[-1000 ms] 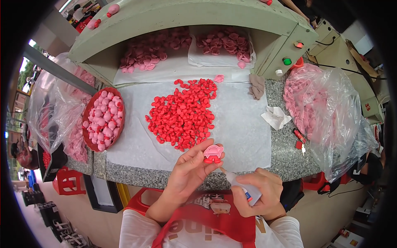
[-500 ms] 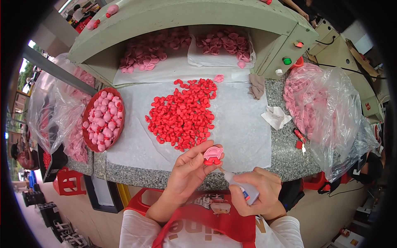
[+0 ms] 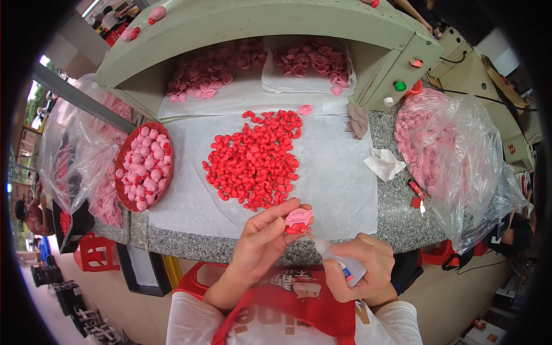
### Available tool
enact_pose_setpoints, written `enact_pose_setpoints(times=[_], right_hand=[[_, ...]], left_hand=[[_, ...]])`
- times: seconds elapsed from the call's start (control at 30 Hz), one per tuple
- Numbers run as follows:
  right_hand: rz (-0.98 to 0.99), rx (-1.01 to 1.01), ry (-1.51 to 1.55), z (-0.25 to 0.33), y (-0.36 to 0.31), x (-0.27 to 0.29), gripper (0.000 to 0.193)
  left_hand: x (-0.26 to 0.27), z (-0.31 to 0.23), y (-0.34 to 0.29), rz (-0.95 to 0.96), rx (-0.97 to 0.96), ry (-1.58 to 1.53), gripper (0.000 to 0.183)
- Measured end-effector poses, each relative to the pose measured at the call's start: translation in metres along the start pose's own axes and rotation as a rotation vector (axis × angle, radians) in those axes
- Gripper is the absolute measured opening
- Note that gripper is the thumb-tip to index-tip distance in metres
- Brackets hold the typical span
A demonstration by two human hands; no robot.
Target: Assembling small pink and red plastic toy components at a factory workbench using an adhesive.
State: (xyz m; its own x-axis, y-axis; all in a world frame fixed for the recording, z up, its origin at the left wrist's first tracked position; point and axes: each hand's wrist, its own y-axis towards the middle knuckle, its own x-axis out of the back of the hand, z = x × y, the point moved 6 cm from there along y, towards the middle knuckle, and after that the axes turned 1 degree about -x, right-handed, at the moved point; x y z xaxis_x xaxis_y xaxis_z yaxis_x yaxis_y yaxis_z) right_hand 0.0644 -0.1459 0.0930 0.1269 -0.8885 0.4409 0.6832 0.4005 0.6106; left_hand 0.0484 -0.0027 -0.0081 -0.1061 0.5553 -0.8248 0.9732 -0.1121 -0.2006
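Observation:
Between the thumb and fingers of my left hand (image 3: pixel 263 234) is a small pink shell-like piece (image 3: pixel 299 217) with a red two-lobed part (image 3: pixel 296 229) at its lower edge. My right hand (image 3: pixel 363 265) is wrapped round a pale squeeze bottle (image 3: pixel 347 263). Its thin nozzle tip points up and left, right beside the red part; whether it touches cannot be made out. Just beyond my hands, a big pile of small red two-lobed pieces (image 3: pixel 253 161) lies on white sheeting (image 3: pixel 339 178) over the speckled stone table.
On the left stands a red basket (image 3: pixel 119 183) of pink and red pieces. A greenish machine housing (image 3: pixel 253 29) spans the back, with pink shells inside. Plastic bags of pink pieces (image 3: pixel 448 144) bulge at the right, near crumpled tissue (image 3: pixel 384 164) and a brown cloth (image 3: pixel 357 121).
The pink and red piece has turned slightly in my left fingers and moved a little to the right. My right hand and the bottle have also shifted slightly right.

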Motion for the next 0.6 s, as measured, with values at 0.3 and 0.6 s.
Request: enact_pose_setpoints(times=[0.3,0.6], right_hand=[[0.010,0.005,-0.005,-0.0005,0.0008,-0.0022,0.029],[-0.016,-0.067,-0.008,-0.0039,0.0005,0.0020,0.024]], left_hand=[[0.0010,0.0002,-0.0011,0.003,0.014,0.003,0.038],[0.0024,0.0002,-0.0006,0.004,0.001,-0.004,0.038]])
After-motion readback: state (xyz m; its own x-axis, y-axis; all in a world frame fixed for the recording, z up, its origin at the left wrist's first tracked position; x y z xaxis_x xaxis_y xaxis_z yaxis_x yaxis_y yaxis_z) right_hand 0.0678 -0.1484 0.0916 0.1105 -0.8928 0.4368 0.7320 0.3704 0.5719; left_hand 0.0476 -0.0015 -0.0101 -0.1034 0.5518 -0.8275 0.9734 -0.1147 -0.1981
